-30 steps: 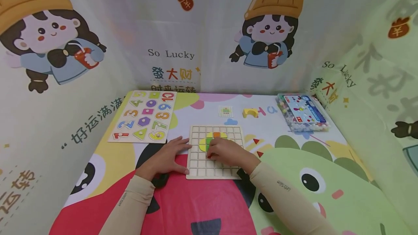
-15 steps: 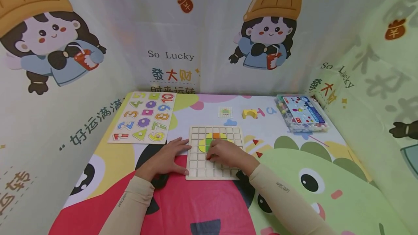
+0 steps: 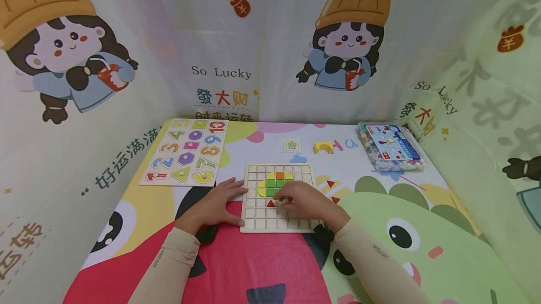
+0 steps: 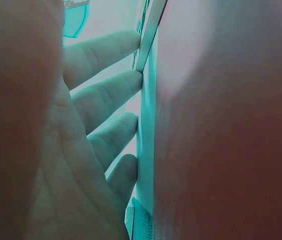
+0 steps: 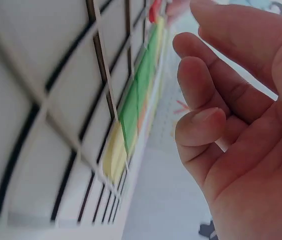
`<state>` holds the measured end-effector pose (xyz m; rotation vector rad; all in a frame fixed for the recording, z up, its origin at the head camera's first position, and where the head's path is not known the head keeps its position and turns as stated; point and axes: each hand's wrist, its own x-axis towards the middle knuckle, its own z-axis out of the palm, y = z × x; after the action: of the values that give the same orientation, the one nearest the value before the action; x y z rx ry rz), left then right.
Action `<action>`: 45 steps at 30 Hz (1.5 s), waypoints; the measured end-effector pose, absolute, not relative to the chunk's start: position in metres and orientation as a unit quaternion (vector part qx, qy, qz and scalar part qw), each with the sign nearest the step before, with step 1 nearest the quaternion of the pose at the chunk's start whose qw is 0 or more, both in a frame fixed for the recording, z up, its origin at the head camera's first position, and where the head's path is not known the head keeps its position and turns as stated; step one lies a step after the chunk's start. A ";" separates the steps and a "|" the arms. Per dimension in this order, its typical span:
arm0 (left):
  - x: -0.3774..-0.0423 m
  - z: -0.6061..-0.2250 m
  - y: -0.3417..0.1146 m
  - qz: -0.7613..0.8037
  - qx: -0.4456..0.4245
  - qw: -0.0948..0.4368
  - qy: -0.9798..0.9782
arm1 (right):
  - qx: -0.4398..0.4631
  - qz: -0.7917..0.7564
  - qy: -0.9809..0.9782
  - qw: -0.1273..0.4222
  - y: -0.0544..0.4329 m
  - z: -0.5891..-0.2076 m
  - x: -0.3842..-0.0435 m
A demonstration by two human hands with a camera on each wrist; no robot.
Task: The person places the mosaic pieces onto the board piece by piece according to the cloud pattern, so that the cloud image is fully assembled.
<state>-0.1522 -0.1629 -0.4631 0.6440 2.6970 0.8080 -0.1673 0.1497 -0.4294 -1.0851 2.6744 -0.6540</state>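
Note:
A wooden grid board (image 3: 250, 224) lies on the patterned cloth. Set in its squares are yellow curved pieces (image 3: 261, 188), green squares (image 3: 270, 192) and an orange square (image 3: 280, 175); my right hand may hide others. Below them a red triangle (image 3: 271, 204) sits on the grid. Just right of that triangle hovers my right hand (image 3: 305, 200), its fingers loosely bent and holding nothing; in the right wrist view the thumb and fingertips stand apart. My left hand (image 3: 215, 204) rests with spread fingers against the board's left edge, fingertips (image 4: 131, 40) touching its side.
Two loose red triangles, an upper triangle (image 3: 331, 183) and a lower triangle (image 3: 336, 199), lie right of the board. Behind it are a small pattern card (image 3: 291, 145) and a yellow arch block (image 3: 323, 147). A number puzzle (image 3: 183, 153) lies left, a bead box (image 3: 390, 146) back right.
My right hand has let go of the red triangle and shifted slightly right, so the triangle now shows on the grid. My left hand has stayed in place.

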 end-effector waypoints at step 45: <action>-0.155 -0.464 -0.163 0.278 0.223 0.130 0.925 | -0.262 -0.233 0.937 -0.002 0.292 -0.465 -0.166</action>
<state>-0.1554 -0.1633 -0.4640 0.6470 2.6875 0.8079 -0.1657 0.2920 -0.4655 -0.8244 2.9451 -0.7319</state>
